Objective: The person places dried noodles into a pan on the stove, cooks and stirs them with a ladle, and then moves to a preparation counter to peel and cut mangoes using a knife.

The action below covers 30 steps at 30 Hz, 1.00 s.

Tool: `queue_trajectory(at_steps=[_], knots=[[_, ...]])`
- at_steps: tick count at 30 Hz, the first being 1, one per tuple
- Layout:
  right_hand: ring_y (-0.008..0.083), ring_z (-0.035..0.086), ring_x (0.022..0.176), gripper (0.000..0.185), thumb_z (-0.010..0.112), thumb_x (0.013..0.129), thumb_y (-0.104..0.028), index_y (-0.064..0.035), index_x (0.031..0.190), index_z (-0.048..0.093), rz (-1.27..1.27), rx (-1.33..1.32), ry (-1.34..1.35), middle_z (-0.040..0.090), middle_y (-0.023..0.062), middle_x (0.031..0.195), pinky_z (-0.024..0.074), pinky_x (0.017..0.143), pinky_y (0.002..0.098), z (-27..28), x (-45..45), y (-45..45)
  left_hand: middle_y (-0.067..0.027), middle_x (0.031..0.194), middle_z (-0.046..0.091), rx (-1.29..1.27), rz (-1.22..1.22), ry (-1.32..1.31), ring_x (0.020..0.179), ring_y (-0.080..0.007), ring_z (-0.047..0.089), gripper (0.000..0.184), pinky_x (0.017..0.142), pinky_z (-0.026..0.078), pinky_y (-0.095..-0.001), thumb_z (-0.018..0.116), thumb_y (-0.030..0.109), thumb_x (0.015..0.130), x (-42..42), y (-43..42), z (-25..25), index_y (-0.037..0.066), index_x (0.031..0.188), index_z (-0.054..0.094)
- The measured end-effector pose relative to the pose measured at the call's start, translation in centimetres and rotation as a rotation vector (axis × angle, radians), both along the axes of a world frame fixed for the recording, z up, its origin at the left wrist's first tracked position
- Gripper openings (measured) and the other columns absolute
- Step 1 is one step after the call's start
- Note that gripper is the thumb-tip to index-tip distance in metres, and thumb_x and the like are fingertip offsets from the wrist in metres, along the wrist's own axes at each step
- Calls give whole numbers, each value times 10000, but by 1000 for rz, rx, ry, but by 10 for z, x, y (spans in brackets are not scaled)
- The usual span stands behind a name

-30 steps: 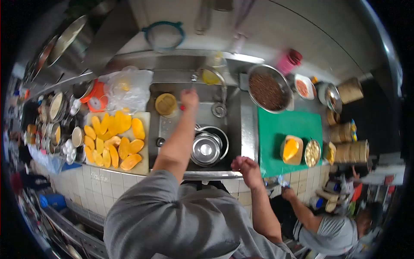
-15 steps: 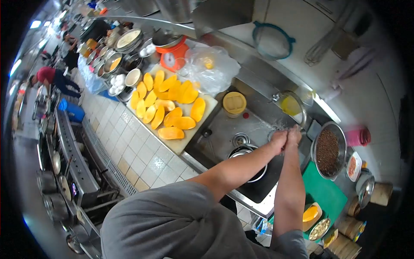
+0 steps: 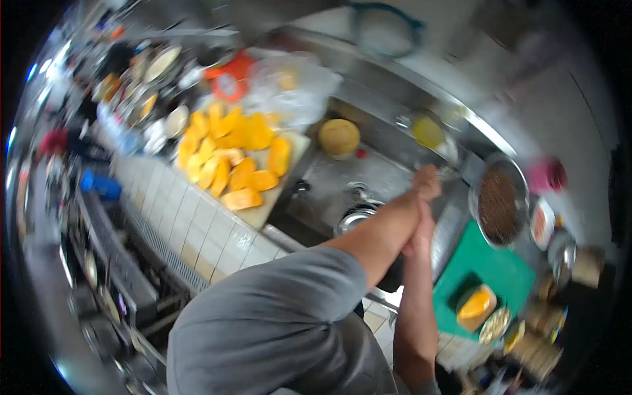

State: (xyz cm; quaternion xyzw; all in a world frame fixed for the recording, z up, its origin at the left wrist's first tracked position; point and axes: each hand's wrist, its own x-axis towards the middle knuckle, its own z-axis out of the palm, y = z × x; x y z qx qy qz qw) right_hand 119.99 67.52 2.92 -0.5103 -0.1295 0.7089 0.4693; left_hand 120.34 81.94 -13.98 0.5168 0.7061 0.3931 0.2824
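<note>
Over the right side of the metal sink (image 3: 385, 172), my two hands meet near the tap area. My left hand (image 3: 428, 183) reaches farther toward the back wall, its fingers blurred by motion. My right hand (image 3: 419, 232) is closed around my left wrist area, partly hidden by the left forearm. Below the left forearm a round metal pot or bowl (image 3: 355, 217) shows its rim in the sink. A round yellow container (image 3: 339, 137) stands at the sink's back left. Behind my hands sits a yellow round item (image 3: 428, 131), too blurred to name.
Orange-yellow slices (image 3: 240, 174) cover a pale cutting board (image 3: 297, 146) left of the sink, beside an orange scale (image 3: 229, 78) and a plastic bag (image 3: 289, 99). A bowl of brown granules (image 3: 500, 204) and a green board (image 3: 510, 270) lie right. Another person (image 3: 56, 141) is far left.
My hands were together under the splashing water; now my right hand has slid back along my left arm to about the wrist. The view has shifted and blurred.
</note>
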Motion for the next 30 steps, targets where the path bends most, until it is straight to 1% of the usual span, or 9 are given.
queue_trajectory(at_steps=[2,4,6,7,11,13,17,24,30], knots=[[233,655,900,402,666,918,-292,-29,1211,584,-101,-153,-65,661,113,1037,544,791,396,-22,-1,25,-206,936,706,-283,-352,90,911,-350,692,179,767,559,-467,649,225,799,-1,11,-1,82,855,741],[244,645,932,415,688,895,-303,-11,1181,614,-174,-152,-115,656,144,1082,527,800,403,-53,2,57,-85,917,718,51,-806,796,871,-220,681,237,707,528,-373,545,273,884,-19,16,-74,165,832,749],[270,659,931,421,637,920,-333,26,1140,646,-127,-27,-447,678,189,1082,523,796,416,-64,-2,70,-166,926,725,-161,-308,77,874,-326,706,248,734,556,-423,628,308,837,-42,1,-53,102,884,758],[284,671,928,430,602,936,-346,44,1103,669,-54,17,-718,692,215,1070,524,796,423,-60,-4,77,-178,891,721,-170,-79,-514,831,-325,698,244,694,538,-442,640,295,827,-48,26,-178,71,833,737],[279,697,827,199,574,889,-186,-39,883,709,127,138,-867,716,180,885,545,777,428,-127,18,95,-143,959,641,-311,290,-1602,903,-307,608,344,818,525,-484,499,355,974,-138,4,5,34,959,623],[379,689,923,219,561,895,-176,-34,970,709,158,148,-1084,703,236,983,537,846,475,-124,24,88,-155,969,647,-367,230,-1680,947,-319,619,608,848,509,-468,440,573,979,-155,15,68,-14,1005,596],[433,649,989,339,569,828,-134,43,1105,650,317,167,-1235,661,293,1030,509,921,495,-78,37,-5,-128,820,651,-500,489,-1884,784,-260,633,399,741,528,-428,580,414,969,-197,76,27,15,942,574],[349,675,987,382,653,876,-261,6,1150,644,325,242,-1052,690,221,1070,523,881,421,0,151,-198,-114,889,638,-321,278,-1657,825,-241,627,141,763,536,-391,535,185,993,-244,137,-74,51,1023,569],[215,697,895,356,596,962,-258,-48,1249,621,-196,-263,-666,693,114,1061,579,730,367,90,286,-383,-119,1362,508,-28,230,-1280,1190,-242,541,409,972,486,-425,518,135,995,-195,55,24,94,1387,413]])
